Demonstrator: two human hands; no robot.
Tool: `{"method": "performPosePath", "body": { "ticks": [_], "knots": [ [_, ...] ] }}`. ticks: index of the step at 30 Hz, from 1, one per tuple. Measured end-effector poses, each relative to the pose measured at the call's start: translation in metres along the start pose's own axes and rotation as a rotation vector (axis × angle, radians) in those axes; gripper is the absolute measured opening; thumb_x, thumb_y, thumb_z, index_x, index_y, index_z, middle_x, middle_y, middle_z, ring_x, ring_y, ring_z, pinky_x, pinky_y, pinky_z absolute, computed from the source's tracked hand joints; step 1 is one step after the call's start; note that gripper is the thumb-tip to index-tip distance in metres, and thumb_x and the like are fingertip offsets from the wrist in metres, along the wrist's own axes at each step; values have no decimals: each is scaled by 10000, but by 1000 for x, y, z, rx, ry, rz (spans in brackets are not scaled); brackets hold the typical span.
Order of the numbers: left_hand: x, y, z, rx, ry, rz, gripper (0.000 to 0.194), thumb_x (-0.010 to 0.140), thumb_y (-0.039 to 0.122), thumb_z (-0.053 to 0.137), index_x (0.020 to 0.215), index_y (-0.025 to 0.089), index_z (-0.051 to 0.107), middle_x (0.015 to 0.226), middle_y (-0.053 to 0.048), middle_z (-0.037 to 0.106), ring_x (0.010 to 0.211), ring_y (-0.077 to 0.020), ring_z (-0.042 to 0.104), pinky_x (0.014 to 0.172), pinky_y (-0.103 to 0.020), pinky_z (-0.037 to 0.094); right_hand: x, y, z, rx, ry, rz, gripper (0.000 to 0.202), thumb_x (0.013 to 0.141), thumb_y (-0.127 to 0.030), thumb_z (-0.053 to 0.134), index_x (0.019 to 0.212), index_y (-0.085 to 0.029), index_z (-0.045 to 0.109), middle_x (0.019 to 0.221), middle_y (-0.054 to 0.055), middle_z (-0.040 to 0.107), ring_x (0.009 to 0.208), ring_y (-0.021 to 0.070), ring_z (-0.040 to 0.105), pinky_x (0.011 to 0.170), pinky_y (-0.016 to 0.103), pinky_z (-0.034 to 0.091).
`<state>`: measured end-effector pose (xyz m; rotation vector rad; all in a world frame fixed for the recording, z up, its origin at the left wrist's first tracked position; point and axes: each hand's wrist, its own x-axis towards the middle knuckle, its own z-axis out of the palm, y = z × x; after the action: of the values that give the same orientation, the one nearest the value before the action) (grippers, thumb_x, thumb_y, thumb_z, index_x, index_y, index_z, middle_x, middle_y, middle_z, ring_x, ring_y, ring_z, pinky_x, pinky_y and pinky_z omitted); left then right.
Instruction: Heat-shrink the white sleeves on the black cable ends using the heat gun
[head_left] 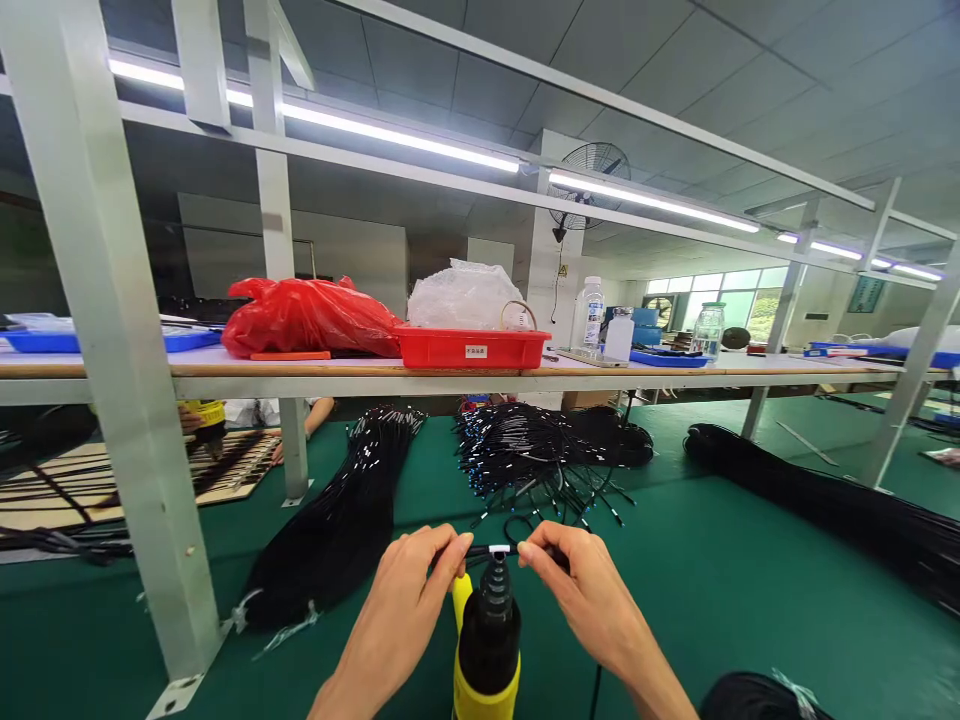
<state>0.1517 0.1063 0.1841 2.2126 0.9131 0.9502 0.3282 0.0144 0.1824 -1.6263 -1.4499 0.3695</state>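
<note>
My left hand [409,590] pinches one end of a thin black cable, and my right hand [581,590] pinches it on the other side. Between my fingers the cable carries a short white sleeve [498,549]. Right below the sleeve points the ribbed dark nozzle of a yellow and black heat gun [489,640], which stands upright between my wrists. Whether nozzle and sleeve touch, I cannot tell. Just beyond my hands lies a heap of black cables [525,450] with blue and silver tips.
A tied black cable bundle [337,520] lies left on the green table [645,560], another bundle [817,510] right. White posts [142,400] hold a shelf with a red tray [472,348], a red bag [311,315] and bottles. Behind the left post, another person's arm [319,413] shows.
</note>
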Motion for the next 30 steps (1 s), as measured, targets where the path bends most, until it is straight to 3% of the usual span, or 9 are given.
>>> {"method": "performPosePath", "body": {
  "ticks": [6, 14, 22, 30],
  "knots": [
    [-1, 3, -5, -34, -47, 19, 261, 909, 464, 457, 852, 245, 588, 831, 3, 607, 739, -182, 519, 561, -243, 337, 2, -1, 3, 95, 53, -10, 174, 870, -289, 533, 731, -188, 562, 680, -23, 526, 640, 133, 446, 563, 237, 318],
    [0, -1, -1, -14, -72, -41, 506, 956, 534, 317, 587, 209, 436, 597, 15, 500, 649, -173, 477, 604, -270, 321, -1, -1, 3, -13, 6, -4, 434, 956, -447, 414, 644, -186, 566, 525, -57, 303, 511, 114, 264, 490, 267, 195],
    [0, 7, -5, -137, -131, 2, 267, 932, 443, 439, 820, 224, 541, 756, 27, 527, 734, -163, 466, 659, -256, 350, 1, -2, 1, 125, 33, -3, 227, 876, -328, 517, 700, -185, 527, 619, -34, 473, 588, 124, 401, 540, 248, 285],
    [3, 7, -3, -296, -111, -37, 319, 921, 453, 477, 765, 197, 586, 676, 24, 551, 679, -151, 508, 634, -250, 375, -3, -8, -5, 84, 45, -14, 240, 882, -335, 519, 695, -187, 542, 622, -37, 464, 595, 123, 374, 540, 247, 281]
  ]
}}
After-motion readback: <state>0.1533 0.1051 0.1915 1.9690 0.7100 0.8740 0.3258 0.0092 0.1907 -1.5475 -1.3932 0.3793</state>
